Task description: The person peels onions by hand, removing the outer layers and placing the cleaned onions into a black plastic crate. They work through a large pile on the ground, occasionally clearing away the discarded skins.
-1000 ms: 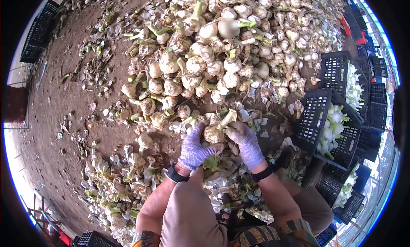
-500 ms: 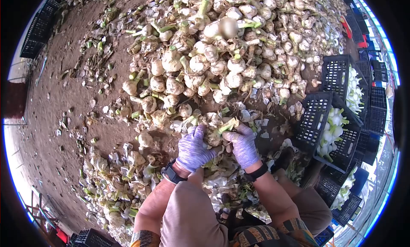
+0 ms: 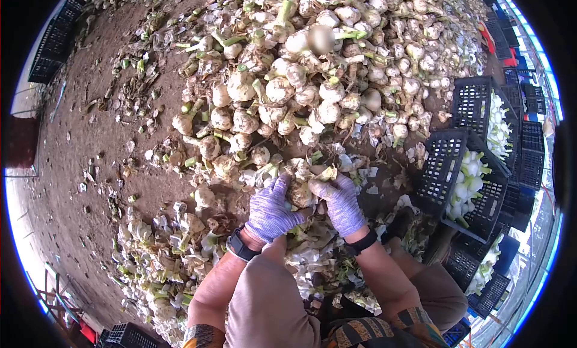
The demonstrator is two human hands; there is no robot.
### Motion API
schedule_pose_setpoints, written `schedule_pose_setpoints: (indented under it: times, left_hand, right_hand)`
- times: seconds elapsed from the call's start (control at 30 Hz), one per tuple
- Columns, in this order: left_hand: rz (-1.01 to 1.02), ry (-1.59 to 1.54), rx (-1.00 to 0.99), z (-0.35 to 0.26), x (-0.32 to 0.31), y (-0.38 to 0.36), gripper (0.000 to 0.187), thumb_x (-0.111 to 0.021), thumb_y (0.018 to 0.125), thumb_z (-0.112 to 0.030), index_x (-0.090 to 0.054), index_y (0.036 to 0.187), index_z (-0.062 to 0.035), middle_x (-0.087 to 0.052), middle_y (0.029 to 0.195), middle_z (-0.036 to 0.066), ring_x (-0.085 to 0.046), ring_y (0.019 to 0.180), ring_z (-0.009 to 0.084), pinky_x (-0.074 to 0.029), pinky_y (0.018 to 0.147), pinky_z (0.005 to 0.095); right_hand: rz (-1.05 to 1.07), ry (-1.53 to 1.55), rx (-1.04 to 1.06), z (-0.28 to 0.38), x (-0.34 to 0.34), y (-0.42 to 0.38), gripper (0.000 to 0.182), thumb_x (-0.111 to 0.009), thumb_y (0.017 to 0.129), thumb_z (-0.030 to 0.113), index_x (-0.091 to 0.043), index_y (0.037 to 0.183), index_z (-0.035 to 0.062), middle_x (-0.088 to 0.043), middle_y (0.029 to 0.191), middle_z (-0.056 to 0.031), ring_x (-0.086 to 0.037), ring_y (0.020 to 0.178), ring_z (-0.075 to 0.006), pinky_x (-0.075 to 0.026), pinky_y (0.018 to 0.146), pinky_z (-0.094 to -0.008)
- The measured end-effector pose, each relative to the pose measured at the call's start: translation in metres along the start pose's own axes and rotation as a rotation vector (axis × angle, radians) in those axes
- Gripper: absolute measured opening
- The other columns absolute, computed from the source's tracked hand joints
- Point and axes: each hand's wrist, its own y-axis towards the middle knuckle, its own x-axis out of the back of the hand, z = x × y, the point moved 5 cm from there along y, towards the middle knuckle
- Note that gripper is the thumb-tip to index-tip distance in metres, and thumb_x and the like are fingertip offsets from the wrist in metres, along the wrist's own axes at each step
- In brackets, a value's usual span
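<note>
Between my hands is a dirty, brown-skinned garlic bulb (image 3: 300,195) with its outer layers still on. My left hand (image 3: 271,212), in a purple-and-white striped glove, is closed around its left side. My right hand (image 3: 342,205), gloved alike, is closed at the bulb's stem end, its thumb and fingers over the stem. The fingertips partly hide the stem. Just beyond my hands lies a large heap of unpeeled garlic bulbs (image 3: 279,89), some with cut green stems. Loose peeled skins (image 3: 309,261) lie below my hands.
A black plastic crate (image 3: 442,167) at my right holds clean white bulbs (image 3: 467,186) with green stems. More black crates (image 3: 472,101) stand behind it along the right side. Another black crate (image 3: 55,38) is at the far left. Skins and scraps (image 3: 162,252) cover the soil at front left.
My right thumb and fingers have moved slightly left over the bulb's stem, which now shows less. My left hand stays on the bulb, nearly still.
</note>
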Motion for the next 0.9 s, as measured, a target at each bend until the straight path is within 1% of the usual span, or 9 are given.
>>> schedule_pose_setpoints:
  times: [0.07, 0.17, 0.3, 0.4, 0.5, 0.6, 0.67, 0.77, 0.9]
  left_hand:
    - [-0.157, -0.056, -0.152, 0.004, 0.003, -0.001, 0.087, -0.085, 0.056, -0.038, -0.048, 0.122, 0.0049, -0.061, 0.083, 0.012, -0.059, 0.074, 0.0192, -0.050, 0.071, 0.0300]
    - [-0.013, -0.072, 0.027, 0.001, 0.007, 0.000, 0.087, -0.085, 0.056, -0.038, -0.048, 0.121, 0.0059, -0.061, 0.083, 0.012, -0.059, 0.076, 0.0190, -0.050, 0.072, 0.0298]
    - [-0.161, -0.144, -0.135, 0.004, 0.006, 0.002, 0.088, -0.085, 0.055, -0.039, -0.048, 0.120, 0.0067, -0.060, 0.078, 0.011, -0.059, 0.073, 0.0174, -0.050, 0.069, 0.0300]
    - [-0.114, -0.024, -0.106, 0.004, 0.003, 0.004, 0.087, -0.085, 0.055, -0.038, -0.048, 0.120, 0.0063, -0.060, 0.074, 0.009, -0.059, 0.069, 0.0162, -0.050, 0.066, 0.0302]
    - [-0.238, 0.175, -0.284, -0.008, 0.007, 0.001, 0.084, -0.084, 0.056, -0.039, -0.049, 0.119, 0.0046, -0.058, 0.068, 0.008, -0.057, 0.063, 0.0153, -0.050, 0.062, 0.0297]
    - [-0.094, 0.106, -0.086, -0.002, 0.006, 0.001, 0.077, -0.085, 0.058, -0.033, -0.050, 0.117, 0.0034, -0.061, 0.077, 0.007, -0.058, 0.071, 0.0127, -0.049, 0.066, 0.0278]
    - [-0.098, -0.520, -0.070, 0.009, 0.001, 0.002, 0.072, -0.085, 0.061, -0.025, -0.050, 0.117, 0.0031, -0.063, 0.091, 0.007, -0.057, 0.082, 0.0106, -0.048, 0.074, 0.0269]
    - [0.117, -0.644, 0.052, 0.002, 0.007, 0.004, 0.072, -0.084, 0.062, -0.019, -0.048, 0.120, 0.0034, -0.062, 0.102, 0.007, -0.055, 0.091, 0.0109, -0.046, 0.082, 0.0274]
    - [0.070, -0.559, 0.010, 0.006, 0.002, 0.003, 0.073, -0.084, 0.062, -0.018, -0.047, 0.122, 0.0032, -0.063, 0.101, 0.008, -0.056, 0.089, 0.0123, -0.047, 0.082, 0.0281]
  right_hand:
    - [0.054, -0.016, -0.001, 0.002, -0.002, -0.001, 0.023, -0.061, 0.079, 0.005, -0.062, 0.102, 0.0002, -0.064, 0.085, -0.0023, -0.057, 0.071, -0.0066, -0.046, 0.065, -0.0197]
    - [0.064, -0.024, 0.005, -0.004, 0.004, 0.003, 0.022, -0.061, 0.078, 0.002, -0.063, 0.100, 0.0007, -0.064, 0.085, -0.0032, -0.059, 0.074, -0.0084, -0.047, 0.068, -0.0215]
    - [0.086, -0.027, 0.011, 0.001, 0.002, 0.004, 0.018, -0.061, 0.079, 0.003, -0.063, 0.097, 0.0012, -0.064, 0.084, -0.0033, -0.059, 0.074, -0.0082, -0.047, 0.071, -0.0211]
    - [0.014, 0.003, 0.004, 0.007, -0.004, 0.000, 0.015, -0.060, 0.080, 0.004, -0.063, 0.095, 0.0013, -0.064, 0.083, -0.0038, -0.060, 0.073, -0.0085, -0.048, 0.063, -0.0207]
    - [0.019, 0.007, -0.080, -0.003, -0.003, 0.005, 0.014, -0.060, 0.081, 0.005, -0.062, 0.094, 0.0016, -0.064, 0.081, -0.0045, -0.060, 0.067, -0.0091, -0.047, 0.051, -0.0200]
    - [0.057, -0.034, -0.042, -0.002, -0.003, 0.006, 0.015, -0.059, 0.081, 0.004, -0.062, 0.096, 0.0023, -0.064, 0.079, -0.0047, -0.060, 0.061, -0.0097, -0.044, 0.042, -0.0197]
    - [0.069, 0.011, -0.042, 0.007, -0.007, 0.000, 0.015, -0.060, 0.081, 0.006, -0.061, 0.096, 0.0020, -0.064, 0.078, -0.0046, -0.059, 0.058, -0.0092, -0.044, 0.044, -0.0195]
    - [0.123, 0.078, -0.012, 0.009, -0.006, -0.001, 0.017, -0.061, 0.081, 0.008, -0.062, 0.097, 0.0013, -0.065, 0.079, -0.0047, -0.059, 0.060, -0.0084, -0.045, 0.045, -0.0193]
    - [0.085, -0.022, -0.008, 0.009, -0.007, -0.002, 0.020, -0.064, 0.081, 0.012, -0.062, 0.098, 0.0012, -0.065, 0.080, -0.0048, -0.059, 0.062, -0.0078, -0.045, 0.047, -0.0186]
